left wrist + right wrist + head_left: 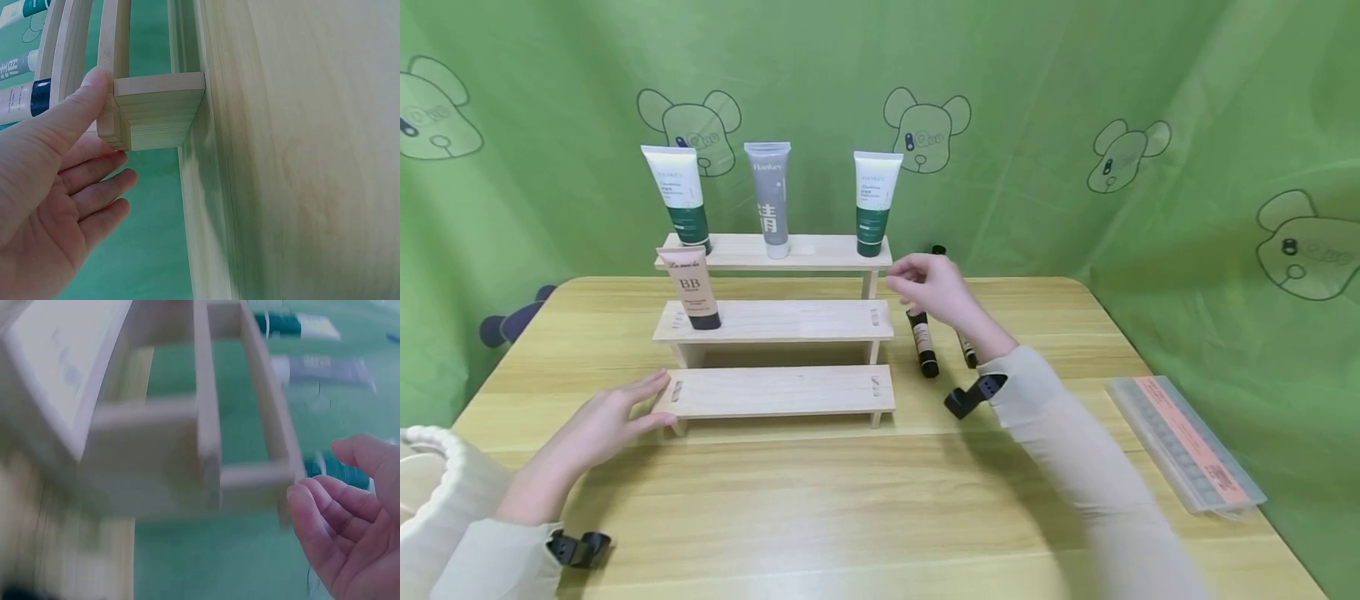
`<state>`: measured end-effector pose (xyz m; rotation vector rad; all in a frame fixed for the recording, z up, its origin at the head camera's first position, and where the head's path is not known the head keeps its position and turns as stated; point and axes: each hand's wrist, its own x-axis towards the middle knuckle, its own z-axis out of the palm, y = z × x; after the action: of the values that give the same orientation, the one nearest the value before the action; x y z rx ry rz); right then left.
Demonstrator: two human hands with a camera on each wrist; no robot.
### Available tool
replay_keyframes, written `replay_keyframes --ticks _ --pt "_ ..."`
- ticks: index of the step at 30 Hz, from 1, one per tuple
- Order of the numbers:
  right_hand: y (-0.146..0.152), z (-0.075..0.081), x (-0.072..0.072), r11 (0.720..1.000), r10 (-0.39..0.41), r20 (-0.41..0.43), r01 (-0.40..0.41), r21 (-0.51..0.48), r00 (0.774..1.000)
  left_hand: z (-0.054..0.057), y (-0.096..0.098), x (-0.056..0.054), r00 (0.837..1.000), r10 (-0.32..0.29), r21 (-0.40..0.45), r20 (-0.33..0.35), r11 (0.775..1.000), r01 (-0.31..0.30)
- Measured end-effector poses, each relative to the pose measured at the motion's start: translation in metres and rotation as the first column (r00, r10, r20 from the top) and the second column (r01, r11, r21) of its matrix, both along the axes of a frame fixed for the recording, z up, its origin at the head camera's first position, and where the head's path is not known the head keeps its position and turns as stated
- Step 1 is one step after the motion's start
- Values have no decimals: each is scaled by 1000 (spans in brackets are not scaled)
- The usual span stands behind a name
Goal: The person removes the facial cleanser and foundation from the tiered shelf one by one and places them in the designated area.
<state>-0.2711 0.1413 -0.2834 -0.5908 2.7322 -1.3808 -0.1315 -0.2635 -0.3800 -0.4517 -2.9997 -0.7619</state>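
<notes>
A three-tier wooden display shelf [775, 392] stands on the table. Its top tier carries a white-and-green tube [677, 192] at the left, a grey tube [769, 196], and another white-and-green tube [874, 200] at the right. A pink BB cream tube [691, 287] with a black cap stands on the middle tier's left side. My left hand [602, 425] rests at the bottom tier's left end, thumb against the board and other fingers loosely bent. Beside the top tier's right end is my right hand [932, 287], fingers bent, thumb apart, holding nothing.
Dark tubes lie on the table right of the shelf, one black-capped tube [925, 346] beside another dark tube [967, 350] partly behind my forearm. A clear plastic case [1183, 442] lies at the right edge. A white basket [456, 483] stands at the left, and a green curtain [1000, 83] hangs behind.
</notes>
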Motion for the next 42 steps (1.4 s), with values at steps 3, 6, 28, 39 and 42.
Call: replay_keyframes --ticks 3,6,28,39,42 --pt "-24 3 2 999 51 -30 -51 6 998 0 0 -1 1000 -5 -3 -1 1000 5" --pt "-48 4 3 995 94 -71 -92 23 993 -1 -1 -1 1000 -11 -6 -5 1000 11" --pt "-174 -18 9 940 261 -24 -259 -220 965 -2 -1 1 1000 -18 0 -9 1000 18" --pt "-199 -26 10 932 272 3 -263 -249 962 -3 -3 0 999 -22 0 -39 1000 22" --pt "-203 -28 11 932 273 16 -260 -253 962 -3 -2 0 999 -24 3 -42 1000 24"
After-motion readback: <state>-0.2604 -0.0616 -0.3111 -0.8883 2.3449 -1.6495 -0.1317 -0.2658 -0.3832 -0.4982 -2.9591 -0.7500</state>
